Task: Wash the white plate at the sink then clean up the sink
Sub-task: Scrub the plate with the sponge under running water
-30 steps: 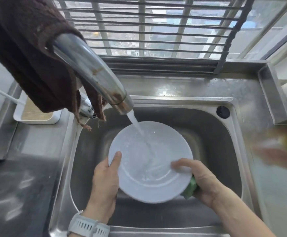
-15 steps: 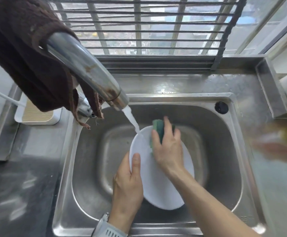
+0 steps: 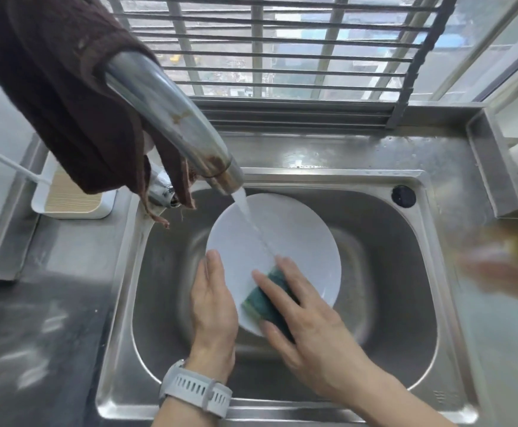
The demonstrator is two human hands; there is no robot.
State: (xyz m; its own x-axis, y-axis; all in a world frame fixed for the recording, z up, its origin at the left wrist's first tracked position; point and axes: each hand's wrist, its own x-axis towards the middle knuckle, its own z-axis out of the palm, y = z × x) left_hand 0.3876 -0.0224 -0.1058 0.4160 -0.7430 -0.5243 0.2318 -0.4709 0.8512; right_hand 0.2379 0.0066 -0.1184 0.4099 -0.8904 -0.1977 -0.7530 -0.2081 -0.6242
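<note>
The white plate (image 3: 291, 238) is held tilted over the steel sink (image 3: 390, 257), and water from the tap (image 3: 171, 124) runs onto it. My left hand (image 3: 213, 300) grips the plate's left rim, thumb on the upper face. My right hand (image 3: 301, 315) presses a green sponge (image 3: 267, 297) against the plate's lower part, fingers and thumb curled round the sponge.
A brown cloth (image 3: 60, 97) hangs over the tap. A white tray (image 3: 72, 198) sits on the counter at the left. A black plug hole (image 3: 403, 196) marks the sink's back right corner. A blurred yellow object (image 3: 516, 260) lies at the right.
The plate has turned from edge-on to face up toward me. My right hand with the sponge slid from the plate's top edge down to its lower part.
</note>
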